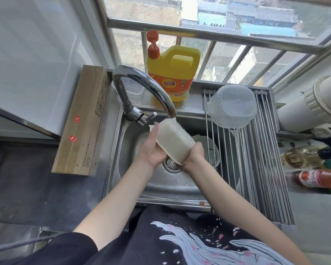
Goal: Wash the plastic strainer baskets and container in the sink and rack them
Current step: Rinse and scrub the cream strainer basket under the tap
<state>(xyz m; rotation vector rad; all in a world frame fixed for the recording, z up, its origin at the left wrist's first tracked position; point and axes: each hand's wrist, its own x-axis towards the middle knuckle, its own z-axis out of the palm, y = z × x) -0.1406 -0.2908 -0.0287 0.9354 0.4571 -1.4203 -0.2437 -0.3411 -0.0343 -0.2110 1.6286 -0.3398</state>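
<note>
- While water ran from the faucet, both hands, left hand and right hand, held the white strainer basket under it, over the sink.
- Rinsing seemed the step; next, probably, racking it beside the clear container on the rack.

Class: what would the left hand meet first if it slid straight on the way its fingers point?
Probably the tap: the left hand, gripping the white basket, points up toward its base and lever, though depth is unclear.

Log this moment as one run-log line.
stage: rinsing | left hand + right hand: hold white strainer basket under faucet | racked: clear container upside down on rack
</note>
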